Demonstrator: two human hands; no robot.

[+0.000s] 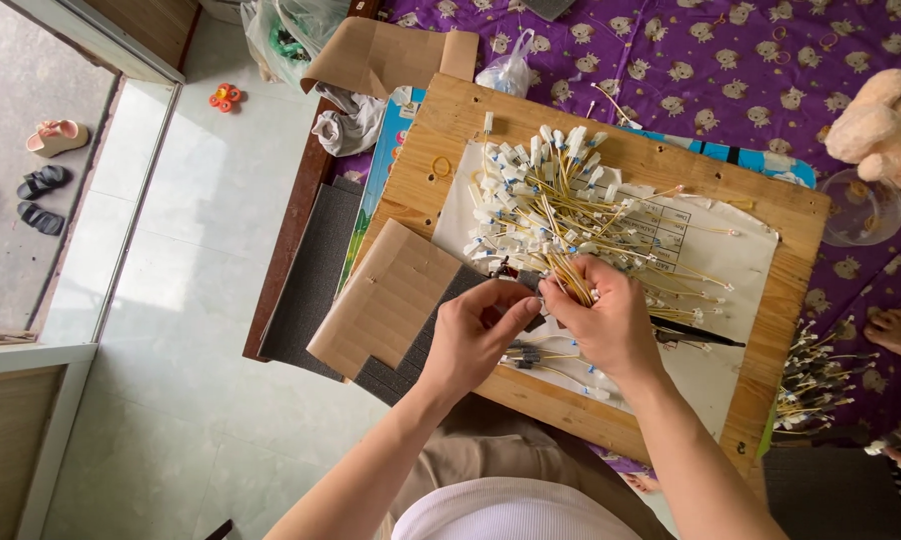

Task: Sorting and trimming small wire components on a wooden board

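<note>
Pinching thin yellow wires with white end tags: right hand grip; left hand grip pressed alongside.

bright daylight, sharp, slight edge distortion

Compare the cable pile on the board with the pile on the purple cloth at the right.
The board pile is large, and the right hand grips a bunch from it; the cloth pile is smaller and untouched. The board pile lies on white paper, the cloth pile on purple cloth. Both are thin yellow cables with white ends.
</note>
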